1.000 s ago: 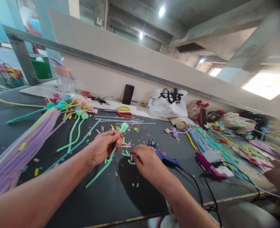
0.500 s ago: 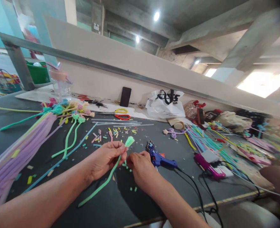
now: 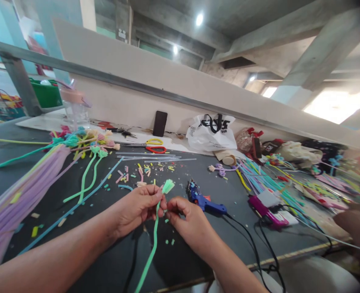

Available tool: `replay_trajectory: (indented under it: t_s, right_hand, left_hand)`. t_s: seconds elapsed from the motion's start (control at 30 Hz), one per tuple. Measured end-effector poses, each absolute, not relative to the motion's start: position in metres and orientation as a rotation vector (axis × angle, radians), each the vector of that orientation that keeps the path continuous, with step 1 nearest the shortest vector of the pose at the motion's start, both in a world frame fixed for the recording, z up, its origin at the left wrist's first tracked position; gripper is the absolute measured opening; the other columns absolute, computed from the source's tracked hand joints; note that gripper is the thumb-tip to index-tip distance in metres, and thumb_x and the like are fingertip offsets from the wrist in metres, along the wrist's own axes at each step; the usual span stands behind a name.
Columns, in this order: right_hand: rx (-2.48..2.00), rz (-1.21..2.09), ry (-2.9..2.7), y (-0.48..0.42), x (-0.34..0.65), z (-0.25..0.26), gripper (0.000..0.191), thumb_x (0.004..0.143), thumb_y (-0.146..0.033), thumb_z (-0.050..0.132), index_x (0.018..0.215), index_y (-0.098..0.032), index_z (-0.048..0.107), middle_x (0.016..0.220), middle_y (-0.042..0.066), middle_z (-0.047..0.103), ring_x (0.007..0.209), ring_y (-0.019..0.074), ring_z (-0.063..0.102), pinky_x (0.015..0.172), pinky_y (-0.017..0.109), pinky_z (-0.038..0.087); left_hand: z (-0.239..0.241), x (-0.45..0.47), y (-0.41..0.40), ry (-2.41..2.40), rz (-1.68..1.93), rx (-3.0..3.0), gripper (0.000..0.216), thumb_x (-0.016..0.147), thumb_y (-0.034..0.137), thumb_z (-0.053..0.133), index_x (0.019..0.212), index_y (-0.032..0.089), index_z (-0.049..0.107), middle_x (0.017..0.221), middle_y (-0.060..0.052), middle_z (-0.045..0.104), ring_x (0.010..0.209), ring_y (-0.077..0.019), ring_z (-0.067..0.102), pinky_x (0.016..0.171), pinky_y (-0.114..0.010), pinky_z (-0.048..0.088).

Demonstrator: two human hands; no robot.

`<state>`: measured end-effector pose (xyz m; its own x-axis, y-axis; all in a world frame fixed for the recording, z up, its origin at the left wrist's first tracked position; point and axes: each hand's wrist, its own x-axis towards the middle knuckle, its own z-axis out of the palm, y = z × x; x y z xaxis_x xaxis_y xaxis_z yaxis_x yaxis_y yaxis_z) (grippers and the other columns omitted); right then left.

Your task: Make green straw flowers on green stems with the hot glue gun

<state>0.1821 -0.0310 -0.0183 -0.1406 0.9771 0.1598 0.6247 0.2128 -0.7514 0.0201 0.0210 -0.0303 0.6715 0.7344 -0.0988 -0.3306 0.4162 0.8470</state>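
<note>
My left hand (image 3: 137, 209) pinches a green pipe cleaner stem (image 3: 151, 248) just below its fluffy green bud (image 3: 167, 186). The stem hangs down toward the table's near edge. My right hand (image 3: 189, 221) is closed beside it, fingertips pinched against the stem right under the bud; whatever small piece it holds is too tiny to name. Both hands hover over the dark table (image 3: 85, 252), above scattered coloured offcuts.
A blue glue gun (image 3: 206, 201) lies just right of my hands, a purple one (image 3: 267, 209) farther right, both with black cords. Purple pipe cleaners (image 3: 18, 199) lie left, finished flower stems (image 3: 85, 142) behind, scissors (image 3: 155, 146), a phone (image 3: 159, 123) and a white bag (image 3: 212, 132) at the back.
My right hand rose from the offcuts on the table and came up to the stem under the bud. The stem swung to hang nearly straight down.
</note>
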Motion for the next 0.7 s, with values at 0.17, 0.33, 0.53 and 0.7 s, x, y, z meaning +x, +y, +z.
replay_trajectory:
  t_s: [0.17,0.33,0.53,0.7]
  right_hand:
    - [-1.557,0.775,-1.655,-0.031,0.186,-0.019,0.003,0.068,-0.018,0.059,0.066,-0.017,0.059,0.059,-0.003,0.058,0.057,0.0108,0.051,0.056,0.021,0.039]
    - [-1.514,0.908,-1.473,-0.029,0.189,-0.021,0.009,0.066,-0.025,0.06,0.063,-0.016,0.059,0.054,-0.004,0.054,0.05,0.0091,0.046,0.049,0.02,0.036]
    - [-1.559,0.412,-1.667,-0.034,0.206,-0.005,0.009,0.073,-0.022,0.057,0.065,-0.019,0.062,0.063,-0.001,0.061,0.061,0.0136,0.054,0.059,0.024,0.041]
    - [-1.413,0.101,-1.85,-0.038,0.213,0.001,0.01,0.077,-0.019,0.058,0.068,-0.02,0.062,0.076,0.003,0.062,0.077,0.017,0.058,0.073,0.03,0.042]
  left_hand:
    - [-0.026,0.021,0.017,0.499,0.669,0.937,0.019,0.078,0.029,0.064,0.069,0.013,0.057,0.066,0.0,0.058,0.053,-0.0061,0.051,0.05,-0.016,0.036]
    - [-0.024,0.021,0.017,0.539,0.645,0.953,0.019,0.075,0.031,0.066,0.072,0.014,0.059,0.067,0.0,0.06,0.052,-0.0065,0.053,0.048,-0.017,0.037]
    - [-0.029,0.021,0.019,0.629,0.67,1.073,0.02,0.076,0.033,0.063,0.07,0.015,0.056,0.066,0.001,0.06,0.047,-0.0055,0.051,0.041,-0.014,0.033]
    - [-0.03,0.023,0.017,0.683,0.643,1.203,0.021,0.075,0.034,0.062,0.069,0.015,0.056,0.062,0.001,0.06,0.045,-0.007,0.052,0.038,-0.015,0.033]
